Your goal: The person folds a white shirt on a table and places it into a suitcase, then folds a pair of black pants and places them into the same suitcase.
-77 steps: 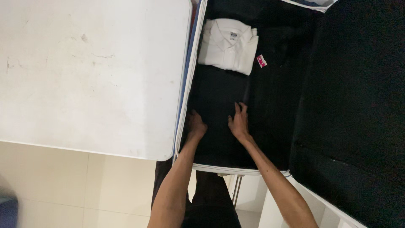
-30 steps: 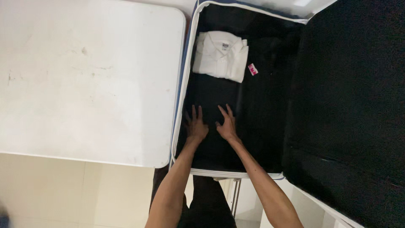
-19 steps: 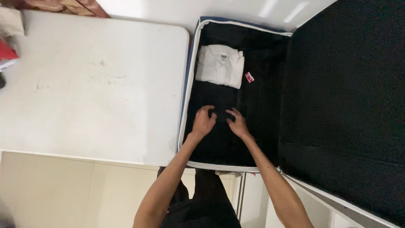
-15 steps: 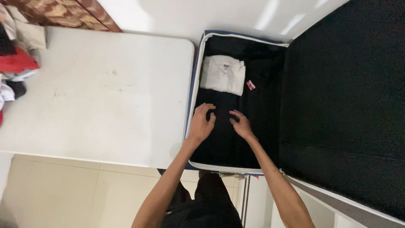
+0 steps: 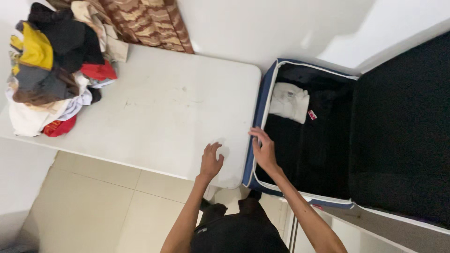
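White table (image 5: 154,112) (scuffed top); heap of mixed clothes (image 5: 51,65) at its far left corner; cream tiled floor (image 5: 84,211) below; white wall (image 5: 262,23) behind.

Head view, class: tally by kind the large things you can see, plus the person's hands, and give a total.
White rectangular tables: 1
Open dark blue fabric suitcases: 1
Folded white shirts: 1
Piles of mixed coloured clothes: 1
Hands: 2, left hand on the table, right hand on the suitcase rim
Total: 6

one table (image 5: 154,112), one suitcase (image 5: 257,112), one white shirt (image 5: 289,102), one clothes pile (image 5: 51,65)
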